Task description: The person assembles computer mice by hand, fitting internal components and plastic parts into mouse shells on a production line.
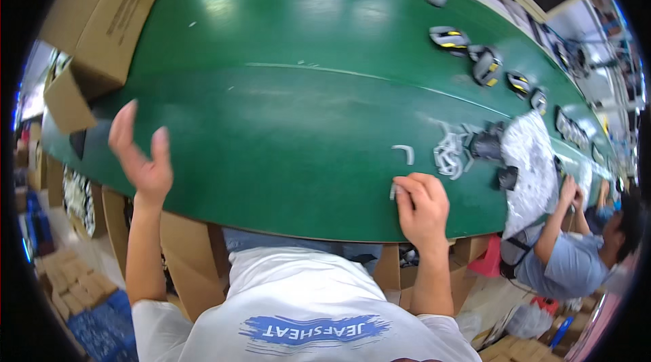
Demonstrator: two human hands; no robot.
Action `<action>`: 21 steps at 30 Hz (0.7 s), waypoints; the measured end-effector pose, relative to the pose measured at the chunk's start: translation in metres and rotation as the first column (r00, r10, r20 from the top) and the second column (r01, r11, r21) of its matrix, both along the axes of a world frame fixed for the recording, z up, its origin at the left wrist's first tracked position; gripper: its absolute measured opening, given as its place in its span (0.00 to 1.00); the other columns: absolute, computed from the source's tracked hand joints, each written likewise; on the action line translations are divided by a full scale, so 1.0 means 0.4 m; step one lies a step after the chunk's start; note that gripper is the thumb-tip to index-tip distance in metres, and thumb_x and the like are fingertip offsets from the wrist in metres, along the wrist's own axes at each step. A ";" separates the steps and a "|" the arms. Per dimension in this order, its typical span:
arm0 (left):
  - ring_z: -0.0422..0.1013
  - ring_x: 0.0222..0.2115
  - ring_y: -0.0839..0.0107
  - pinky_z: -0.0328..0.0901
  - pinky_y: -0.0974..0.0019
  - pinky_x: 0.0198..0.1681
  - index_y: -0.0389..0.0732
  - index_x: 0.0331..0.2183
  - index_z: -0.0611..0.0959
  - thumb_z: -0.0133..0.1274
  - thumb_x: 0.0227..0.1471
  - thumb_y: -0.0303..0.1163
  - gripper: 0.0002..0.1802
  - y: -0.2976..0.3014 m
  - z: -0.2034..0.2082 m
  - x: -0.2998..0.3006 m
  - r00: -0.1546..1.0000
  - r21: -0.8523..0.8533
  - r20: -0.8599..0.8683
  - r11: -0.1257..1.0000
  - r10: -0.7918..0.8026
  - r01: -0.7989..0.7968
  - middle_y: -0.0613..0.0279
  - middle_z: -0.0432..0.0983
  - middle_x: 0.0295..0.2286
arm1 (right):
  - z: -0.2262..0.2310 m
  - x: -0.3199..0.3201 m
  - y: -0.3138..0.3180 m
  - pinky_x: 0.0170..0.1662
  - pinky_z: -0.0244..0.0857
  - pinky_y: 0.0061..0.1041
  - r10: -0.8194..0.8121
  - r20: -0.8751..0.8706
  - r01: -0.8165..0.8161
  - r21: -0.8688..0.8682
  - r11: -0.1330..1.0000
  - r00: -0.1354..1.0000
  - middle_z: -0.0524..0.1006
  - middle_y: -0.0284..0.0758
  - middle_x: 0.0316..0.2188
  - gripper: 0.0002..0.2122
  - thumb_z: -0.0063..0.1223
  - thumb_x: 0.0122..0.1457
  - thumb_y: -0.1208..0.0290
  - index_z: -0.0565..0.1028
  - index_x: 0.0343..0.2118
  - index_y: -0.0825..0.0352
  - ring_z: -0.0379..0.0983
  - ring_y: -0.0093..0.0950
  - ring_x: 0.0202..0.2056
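The right hand (426, 210) pinches a white piece (392, 192) over the tabletop (298, 172), near a curved strip (409, 152) and a pile (447, 157) of strips. The left hand (145, 167) is wide, fingers apart.

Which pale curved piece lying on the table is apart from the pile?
The bent piece just beyond the right hand; the others lie bunched farther right.

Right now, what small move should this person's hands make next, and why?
Probably bring the left hand across toward the right hand: the left is open with nothing visible in it, out by the cardboard box, while the right appears to pinch a small pale piece on its own.
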State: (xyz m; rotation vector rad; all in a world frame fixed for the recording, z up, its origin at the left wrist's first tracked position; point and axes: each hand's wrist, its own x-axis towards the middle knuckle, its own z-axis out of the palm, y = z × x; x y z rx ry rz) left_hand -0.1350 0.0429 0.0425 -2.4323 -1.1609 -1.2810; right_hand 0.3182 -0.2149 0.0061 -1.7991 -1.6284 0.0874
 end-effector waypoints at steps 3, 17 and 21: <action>0.77 0.61 0.57 0.68 0.55 0.68 0.38 0.64 0.83 0.62 0.66 0.26 0.27 0.130 0.045 0.439 0.898 -0.289 0.087 0.852 -0.431 0.436 0.52 0.83 0.58 | -0.002 0.018 -0.007 0.43 0.74 0.41 -0.017 0.018 0.016 0.034 0.999 1.000 0.83 0.36 0.42 0.12 0.70 0.59 0.81 0.86 0.46 0.62 0.81 0.41 0.40; 0.69 0.65 0.45 0.62 0.40 0.68 0.50 0.74 0.73 0.65 0.58 0.61 0.50 0.274 -0.188 1.441 0.870 -0.514 -0.109 0.777 -0.481 0.365 0.45 0.72 0.64 | 0.022 0.009 0.017 0.40 0.73 0.36 -0.051 0.041 0.052 -0.021 0.998 0.998 0.83 0.30 0.43 0.15 0.78 0.57 0.68 0.88 0.47 0.60 0.78 0.32 0.36; 0.70 0.62 0.45 0.64 0.40 0.65 0.49 0.72 0.76 0.60 0.60 0.56 0.44 0.354 -0.141 1.353 0.916 -0.531 -0.279 0.841 -0.289 0.104 0.46 0.74 0.59 | 0.022 0.024 -0.003 0.40 0.73 0.36 -0.072 0.041 0.072 -0.014 0.997 0.997 0.83 0.30 0.43 0.13 0.75 0.58 0.72 0.88 0.47 0.60 0.78 0.31 0.36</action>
